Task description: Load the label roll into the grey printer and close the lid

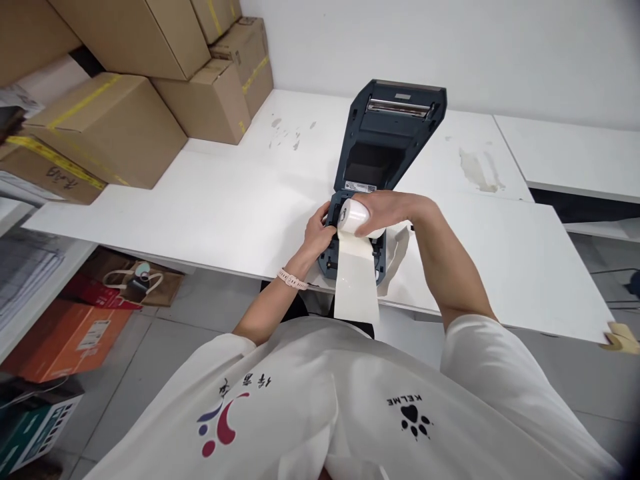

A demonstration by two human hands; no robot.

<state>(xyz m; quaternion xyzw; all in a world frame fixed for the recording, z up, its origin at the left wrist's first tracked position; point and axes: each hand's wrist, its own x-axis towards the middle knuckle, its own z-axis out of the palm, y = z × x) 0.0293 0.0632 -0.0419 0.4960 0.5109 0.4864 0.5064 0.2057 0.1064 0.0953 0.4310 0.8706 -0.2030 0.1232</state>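
A dark blue-grey label printer [347, 170] stands on the white table with its lid swung up and back. My right hand [387, 207] is closed around a white label roll [354, 215], which sits over or partly in the printer's open bay. From the roll a long strip of label paper [356, 283] hangs down past the table's front edge. My left hand [320, 230], with a pink watch band at the wrist, grips the left side of the printer body; its fingertips are partly hidden inside the rim.
Cardboard boxes [110, 127] are stacked at the left of the white table [225, 200]. A torn paper piece [396, 260] lies beside the printer. An orange box [70, 340] sits at the lower left. Bare worn patches mark the tabletop.
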